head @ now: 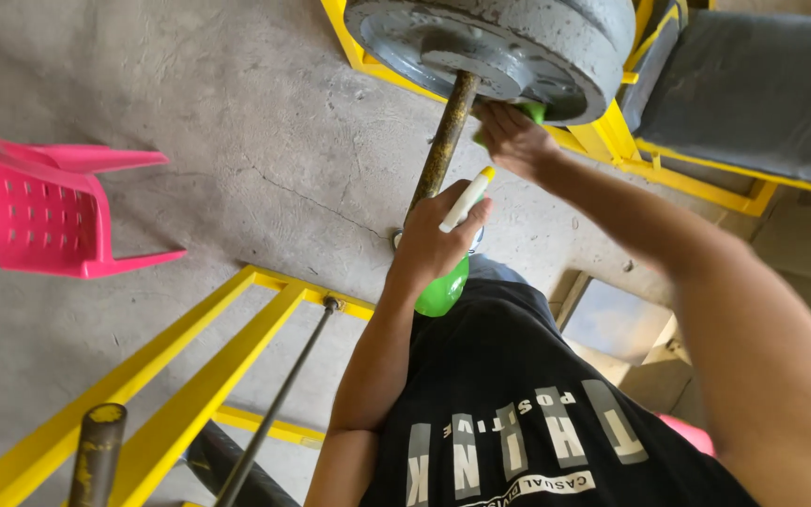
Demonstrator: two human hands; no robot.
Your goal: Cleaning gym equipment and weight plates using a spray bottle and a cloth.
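My left hand [429, 239] is shut around a green spray bottle [443, 293], and its white and yellow nozzle [466, 199] sticks up past my fingers. My right hand [516, 141] presses a green cloth [535, 111] against the rusty barbell bar [445, 141], just below a large grey weight plate [499, 47]. The cloth is mostly hidden under my fingers. The bar runs down from the plate and passes behind my left hand.
A pink plastic chair [44, 211] stands on the concrete floor at the left. A yellow metal frame [190, 376] crosses the lower left, with a thin dark rod [279, 399] and another bar end [96, 451]. A grey padded bench [753, 94] sits upper right.
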